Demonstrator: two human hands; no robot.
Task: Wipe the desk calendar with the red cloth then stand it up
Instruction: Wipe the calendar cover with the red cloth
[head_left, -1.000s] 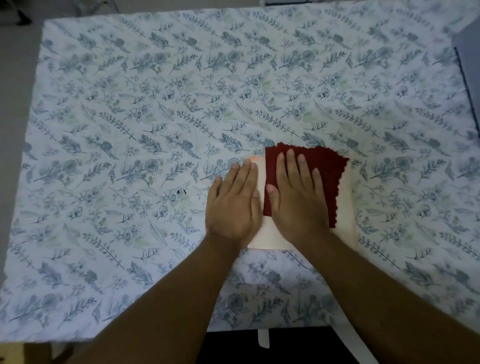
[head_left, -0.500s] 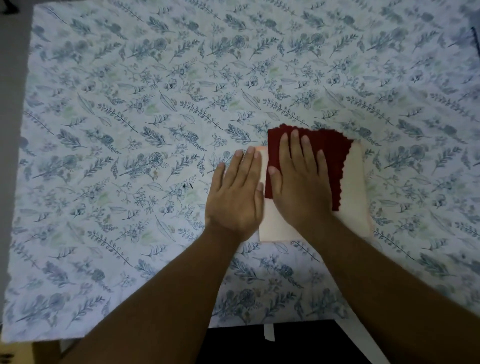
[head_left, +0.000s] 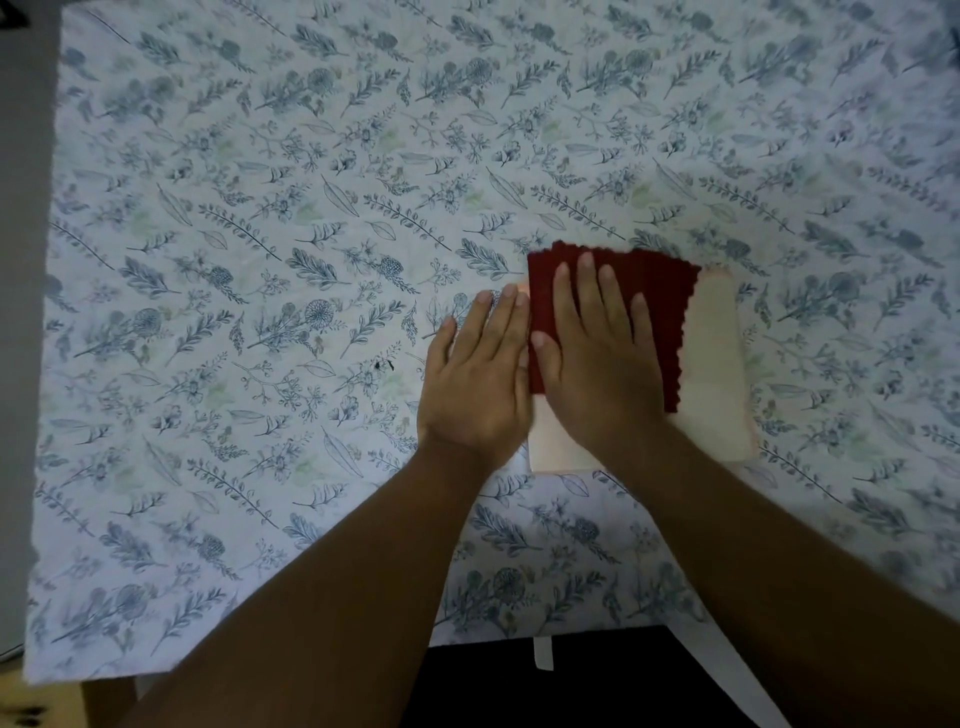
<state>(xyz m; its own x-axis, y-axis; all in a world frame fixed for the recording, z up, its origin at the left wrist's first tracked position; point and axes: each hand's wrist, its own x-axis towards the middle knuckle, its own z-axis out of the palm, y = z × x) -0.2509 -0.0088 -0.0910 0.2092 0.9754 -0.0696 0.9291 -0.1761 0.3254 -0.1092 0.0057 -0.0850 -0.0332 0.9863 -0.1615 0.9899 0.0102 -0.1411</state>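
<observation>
The desk calendar (head_left: 714, 374) lies flat on the table, a pale cream card right of centre. A dark red cloth (head_left: 660, 291) with a zigzag edge covers its left and far part. My right hand (head_left: 597, 358) rests flat on the cloth, fingers spread and pointing away from me. My left hand (head_left: 478, 374) lies flat beside it, palm down on the calendar's left edge and the tablecloth, fingers together. The two hands touch at thumb and forefinger. The calendar's left half is hidden under the cloth and hands.
A floral blue-and-white tablecloth (head_left: 260, 260) covers the whole table. Its near edge (head_left: 311, 670) hangs just below my forearms, and its left edge (head_left: 52, 312) borders grey floor. A small dark speck (head_left: 383, 365) sits left of my left hand.
The view has drifted, so calendar and hands sit a little further right and lower. More bare calendar shows to the right of the cloth. Both hands keep their flat pose.
</observation>
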